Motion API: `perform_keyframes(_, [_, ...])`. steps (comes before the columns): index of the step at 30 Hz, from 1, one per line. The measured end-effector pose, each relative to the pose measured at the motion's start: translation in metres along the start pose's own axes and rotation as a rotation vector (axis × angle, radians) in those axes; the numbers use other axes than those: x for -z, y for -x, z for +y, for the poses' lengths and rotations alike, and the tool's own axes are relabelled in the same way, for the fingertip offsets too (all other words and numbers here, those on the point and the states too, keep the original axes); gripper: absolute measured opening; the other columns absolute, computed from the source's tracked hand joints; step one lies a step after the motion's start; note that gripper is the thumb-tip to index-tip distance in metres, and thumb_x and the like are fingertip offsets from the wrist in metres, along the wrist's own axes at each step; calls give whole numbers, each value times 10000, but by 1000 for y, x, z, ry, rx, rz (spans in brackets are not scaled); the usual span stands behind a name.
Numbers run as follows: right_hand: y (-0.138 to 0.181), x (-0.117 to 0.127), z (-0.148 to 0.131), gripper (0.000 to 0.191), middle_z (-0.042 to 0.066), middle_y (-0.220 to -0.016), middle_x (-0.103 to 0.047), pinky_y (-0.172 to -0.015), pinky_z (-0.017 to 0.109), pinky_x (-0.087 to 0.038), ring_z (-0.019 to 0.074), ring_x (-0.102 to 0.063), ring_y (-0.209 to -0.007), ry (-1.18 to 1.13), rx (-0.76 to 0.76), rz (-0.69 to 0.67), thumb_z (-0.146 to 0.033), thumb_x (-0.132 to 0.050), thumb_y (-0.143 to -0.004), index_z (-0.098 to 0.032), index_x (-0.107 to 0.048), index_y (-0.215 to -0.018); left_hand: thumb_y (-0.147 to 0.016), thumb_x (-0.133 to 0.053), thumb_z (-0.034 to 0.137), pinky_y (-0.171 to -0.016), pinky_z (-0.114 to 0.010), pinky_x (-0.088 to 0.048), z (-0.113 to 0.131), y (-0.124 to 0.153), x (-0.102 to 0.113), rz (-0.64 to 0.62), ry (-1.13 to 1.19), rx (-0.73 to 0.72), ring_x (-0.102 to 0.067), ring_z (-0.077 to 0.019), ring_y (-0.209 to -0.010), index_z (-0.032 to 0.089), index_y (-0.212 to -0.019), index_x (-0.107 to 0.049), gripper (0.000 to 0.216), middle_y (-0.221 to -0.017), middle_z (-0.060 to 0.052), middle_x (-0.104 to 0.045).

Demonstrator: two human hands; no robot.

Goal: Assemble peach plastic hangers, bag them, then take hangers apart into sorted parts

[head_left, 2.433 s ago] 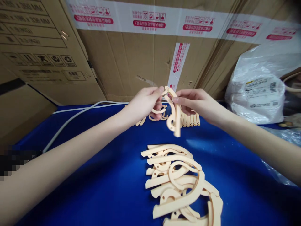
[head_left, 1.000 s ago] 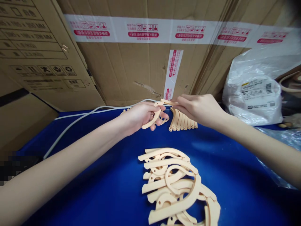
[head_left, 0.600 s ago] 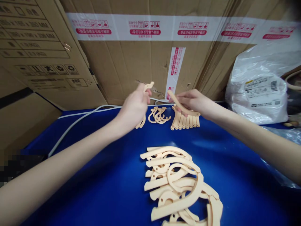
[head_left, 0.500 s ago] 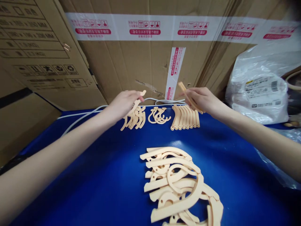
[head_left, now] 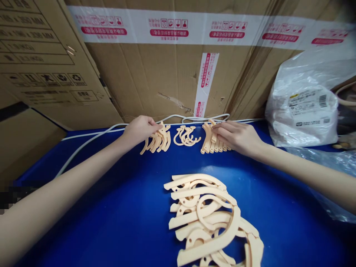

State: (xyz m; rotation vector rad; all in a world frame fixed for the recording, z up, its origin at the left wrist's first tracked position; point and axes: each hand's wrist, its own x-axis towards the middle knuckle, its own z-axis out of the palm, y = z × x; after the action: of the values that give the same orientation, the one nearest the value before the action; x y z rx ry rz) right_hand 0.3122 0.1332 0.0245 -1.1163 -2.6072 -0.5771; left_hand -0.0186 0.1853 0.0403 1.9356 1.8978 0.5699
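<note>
My left hand (head_left: 140,129) is at the back of the blue surface, thumb and forefinger pinched on a curved cream hanger arm at the top of a loose pile of such arms (head_left: 157,142). Across from it, my right hand (head_left: 237,135) has its fingers closed on another hanger arm (head_left: 214,137), low over a neat row of matching arms (head_left: 206,142). The fingers cover part of that row. Between the two groups lie several small cream hooks (head_left: 186,136). Nearer to me is a heap of joined hanger parts (head_left: 205,218), arms and hooks overlapping.
Cardboard boxes (head_left: 155,74) with printed tape wall off the back and left. White cables (head_left: 108,129) run along the rear edge of the blue surface (head_left: 116,207). At the right stand a labelled white plastic bag (head_left: 303,115) and a crumpled clear film (head_left: 328,200).
Both hands have come down with their hanger arms, the left to its pile and the right to the row. The right hand's piece was raised and slanted before. The view has shifted slightly.
</note>
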Motion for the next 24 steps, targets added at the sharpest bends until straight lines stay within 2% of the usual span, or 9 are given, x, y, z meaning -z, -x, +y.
perform_keyframes(2, [4,-3,-2,268,111,-1154,-739,-753,320,-511,243,-673,-1050,-21,19,-21,-181,-428,-1021,-187,-695,-1038,-745,-717,474,-560,-295,-286,0,5,1,63,-64,-17,-577,-226,-653,227,-649,-604,288,-683,-45,-680])
perform_keyframes(5, [7,-5,-6,250,111,-1202,-721,-716,316,-523,252,-671,-1083,-65,-32,-35,-163,-471,-996,-187,-703,-1085,-815,-670,477,-599,-302,-273,7,17,1,133,-119,-83,-608,-261,-783,231,-780,-588,262,-843,-63,-713])
perform_keyframes(8, [8,-3,-9,256,94,-1234,-710,-695,303,-527,238,-680,-1072,-93,-80,-61,-195,-473,-1011,-208,-702,-1124,-887,-604,459,-629,-300,-284,20,31,-3,106,-122,-189,-610,-247,-827,225,-878,-589,236,-914,-57,-713])
perform_keyframes(11, [8,-2,-11,265,90,-1237,-708,-718,308,-539,233,-690,-1063,-137,-99,-94,-219,-457,-1029,-208,-706,-1116,-891,-612,451,-639,-282,-325,34,46,-6,-48,-90,-318,-609,-207,-791,228,-919,-623,225,-904,-22,-710])
perform_keyframes(15, [9,-3,-12,269,102,-1236,-711,-743,329,-554,239,-697,-1061,-195,-111,-111,-207,-455,-1025,-200,-702,-1132,-825,-698,502,-668,-269,-388,48,73,0,-401,-70,-457,-619,-197,-793,242,-930,-674,282,-903,-5,-707])
perform_keyframes(18, [10,-2,-12,272,103,-1239,-711,-734,333,-557,247,-699,-1067,-211,-121,-104,-207,-444,-1025,-200,-695,-1131,-743,-789,496,-673,-279,-378,53,93,8,-626,-207,-494,-612,-225,-842,248,-960,-659,355,-967,-23,-688])
perform_keyframes(21, [10,7,-19,257,108,-1212,-716,-782,350,-561,248,-694,-1067,-265,-138,-21,-213,-451,-1017,-204,-688,-1117,-709,-839,406,-624,-277,-328,56,106,11,-718,-292,-484,-579,-201,-771,240,-884,-610,332,-911,-3,-656])
perform_keyframes(24, [9,23,-38,250,109,-1096,-733,-837,364,-549,232,-693,-994,-402,-118,24,-264,-460,-1031,-195,-697,-1073,-788,-771,357,-595,-276,-305,54,109,10,-754,-233,-476,-556,-172,-708,240,-861,-584,232,-862,20,-651])
